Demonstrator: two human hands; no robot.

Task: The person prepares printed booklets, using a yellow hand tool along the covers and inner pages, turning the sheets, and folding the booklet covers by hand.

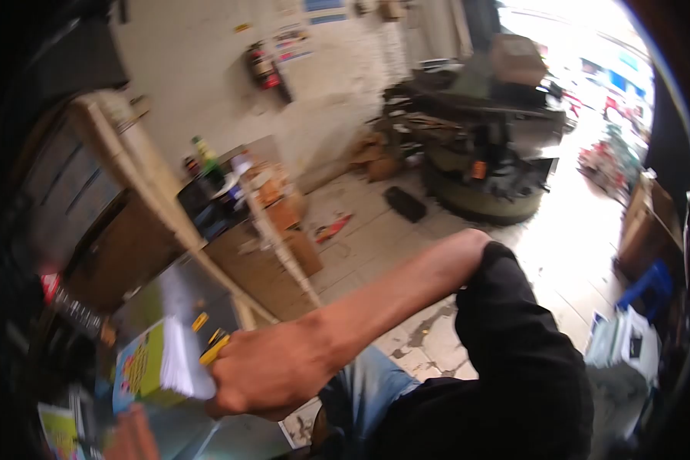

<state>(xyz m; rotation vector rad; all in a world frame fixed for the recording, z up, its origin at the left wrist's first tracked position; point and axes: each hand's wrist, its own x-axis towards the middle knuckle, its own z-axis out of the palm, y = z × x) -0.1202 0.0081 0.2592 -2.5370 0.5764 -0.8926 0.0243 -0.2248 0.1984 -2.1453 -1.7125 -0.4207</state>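
My right hand, at the end of a bare forearm and black sleeve, is closed in a fist. A yellow and black tool, perhaps a cutter, sticks out above its fingers. Right beside the fist stands a thick stack of booklets with a green and blue printed cover and white page edges. My left hand is at the bottom left, blurred and partly cut off, its fingers stretched out just below the stack. Whatever lies under my right hand is hidden.
A wooden frame rises behind the work surface. Farther back are a small stand with bottles, a fire extinguisher on the wall and a big round machine. Paper bundles and a blue stool are at the right.
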